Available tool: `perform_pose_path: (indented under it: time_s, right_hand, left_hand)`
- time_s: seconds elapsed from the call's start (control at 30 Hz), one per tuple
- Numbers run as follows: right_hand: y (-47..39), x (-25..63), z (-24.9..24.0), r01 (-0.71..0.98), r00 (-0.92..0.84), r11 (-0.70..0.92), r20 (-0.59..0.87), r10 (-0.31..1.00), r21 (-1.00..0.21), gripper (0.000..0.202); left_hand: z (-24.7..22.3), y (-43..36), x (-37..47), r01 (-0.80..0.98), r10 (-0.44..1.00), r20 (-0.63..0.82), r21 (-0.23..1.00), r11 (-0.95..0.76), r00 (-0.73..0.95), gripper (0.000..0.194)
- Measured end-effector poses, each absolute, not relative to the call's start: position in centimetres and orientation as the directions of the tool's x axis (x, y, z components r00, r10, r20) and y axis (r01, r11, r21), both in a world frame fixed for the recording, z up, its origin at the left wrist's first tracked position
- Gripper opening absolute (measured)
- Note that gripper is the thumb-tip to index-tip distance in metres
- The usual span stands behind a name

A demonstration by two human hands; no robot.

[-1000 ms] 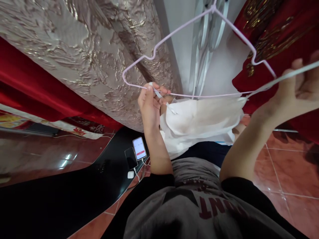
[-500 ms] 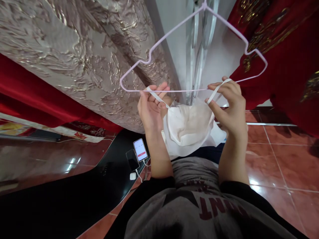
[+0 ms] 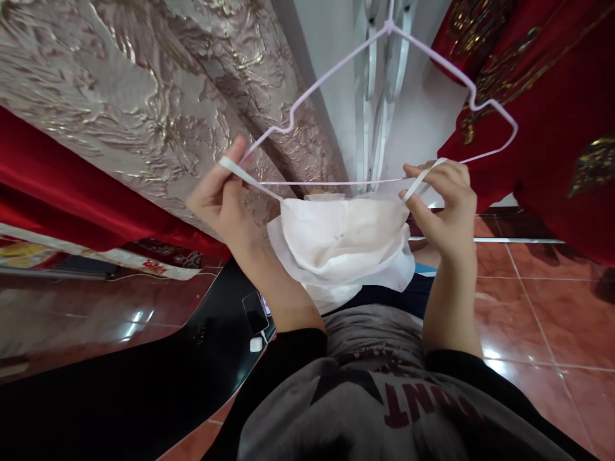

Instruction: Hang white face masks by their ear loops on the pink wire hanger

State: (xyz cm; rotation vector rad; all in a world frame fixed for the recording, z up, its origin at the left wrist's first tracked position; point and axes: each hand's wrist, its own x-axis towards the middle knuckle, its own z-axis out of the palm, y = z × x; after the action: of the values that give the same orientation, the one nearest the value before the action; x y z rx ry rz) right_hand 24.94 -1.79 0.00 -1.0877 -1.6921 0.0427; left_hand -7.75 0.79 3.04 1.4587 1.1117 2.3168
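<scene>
A lilac hanger (image 3: pixel 341 64) is in front of me with its bottom bar across the middle of the view. Below the bar a white, thin strapped garment (image 3: pixel 346 237) hangs bunched near my lap. My left hand (image 3: pixel 221 198) is closed at the hanger's left corner, and the garment's left strap (image 3: pixel 252 178) runs taut from its fingers. My right hand (image 3: pixel 446 198) has the right strap (image 3: pixel 423 179) stretched over its fingers and thumb, with the fingertips at the bottom bar. The hanger's left corner is hidden behind my left fingers.
Textured beige-pink cloth (image 3: pixel 192 83) hangs at the left, and red cloth with gold decoration (image 3: pixel 542 128) at the right. On a black surface (image 3: pixel 144 365) at lower left lie two phones (image 3: pixel 254 314), one mostly covered by my arm, and a small white case (image 3: pixel 256 344).
My left hand has moved left along the bar to the hanger's corner, drawing the left strap with it and closing from an open palm. The garment has spread wider. My right hand stays nearly in place.
</scene>
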Motion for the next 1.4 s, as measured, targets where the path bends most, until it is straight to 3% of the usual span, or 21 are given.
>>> perform_pose_path:
  time_s: [0.17, 0.33, 0.5, 0.63, 0.73, 0.8, 0.87, 1.0, 1.07, 1.13, 1.27, 1.33, 1.4]
  right_hand:
    - [-1.7, 24.4, -0.1, 0.635, -0.009, 0.570, 0.733, 0.681, -0.522, 0.031]
    - [-1.9, 24.2, 0.1, 0.654, -0.008, 0.549, 0.721, 0.692, -0.520, 0.032]
    - [-2.0, 24.4, 0.1, 0.652, -0.014, 0.549, 0.716, 0.698, -0.523, 0.027]
    - [-1.8, 24.0, 0.0, 0.649, -0.025, 0.559, 0.719, 0.694, -0.517, 0.021]
    - [-1.9, 23.7, -0.1, 0.654, -0.029, 0.560, 0.724, 0.690, -0.508, 0.022]
    - [-1.8, 24.0, -0.5, 0.653, -0.017, 0.565, 0.736, 0.677, -0.505, 0.026]
    - [-1.4, 25.1, -1.2, 0.622, 0.054, 0.600, 0.792, 0.609, -0.503, 0.031]
    - [0.3, 29.0, -2.6, 0.566, 0.384, 0.693, 0.887, 0.257, -0.447, 0.037]
    - [1.2, 31.1, -2.4, 0.569, 0.457, 0.702, 0.875, 0.164, -0.428, 0.038]
    - [1.7, 32.3, -1.1, 0.542, 0.439, 0.705, 0.870, 0.226, -0.456, 0.036]
    - [1.4, 31.9, 4.1, 0.498, 0.244, 0.663, 0.823, 0.512, -0.560, 0.027]
    - [0.9, 30.9, 6.8, 0.545, 0.095, 0.613, 0.769, 0.632, -0.572, 0.019]
    - [0.5, 29.8, 8.6, 0.626, 0.029, 0.574, 0.752, 0.659, -0.527, 0.016]
  left_hand:
    - [6.8, 0.2, -8.4, 0.213, 0.752, 0.644, 0.761, -0.613, -0.138, 0.041]
    - [9.5, 2.0, -7.4, 0.202, 0.852, 0.523, 0.837, -0.508, -0.024, 0.033]
    - [7.9, 3.7, -7.0, -0.037, 0.921, 0.339, 0.935, -0.352, -0.191, 0.042]
    - [3.7, 3.2, -4.0, -0.338, 0.841, 0.229, 0.839, -0.426, -0.491, 0.045]
    - [0.7, 2.2, -0.3, -0.414, 0.809, 0.240, 0.761, -0.500, -0.536, 0.038]
    - [-0.4, 1.7, 1.6, -0.375, 0.793, 0.305, 0.754, -0.539, -0.527, 0.044]
    - [-0.7, 1.4, 2.5, -0.331, 0.778, 0.343, 0.760, -0.559, -0.527, 0.049]
    - [-0.3, 1.2, 1.8, -0.299, 0.789, 0.328, 0.795, -0.528, -0.520, 0.050]
    - [0.1, 1.1, 1.2, -0.284, 0.794, 0.310, 0.815, -0.506, -0.524, 0.052]
    - [0.5, 0.9, 0.9, -0.282, 0.797, 0.288, 0.827, -0.487, -0.531, 0.053]
    - [0.9, 0.8, 0.8, -0.311, 0.795, 0.265, 0.817, -0.485, -0.545, 0.049]
    - [0.9, 0.8, 0.7, -0.302, 0.795, 0.260, 0.824, -0.478, -0.548, 0.048]
    - [0.9, 0.8, 0.5, -0.286, 0.798, 0.262, 0.836, -0.468, -0.542, 0.048]
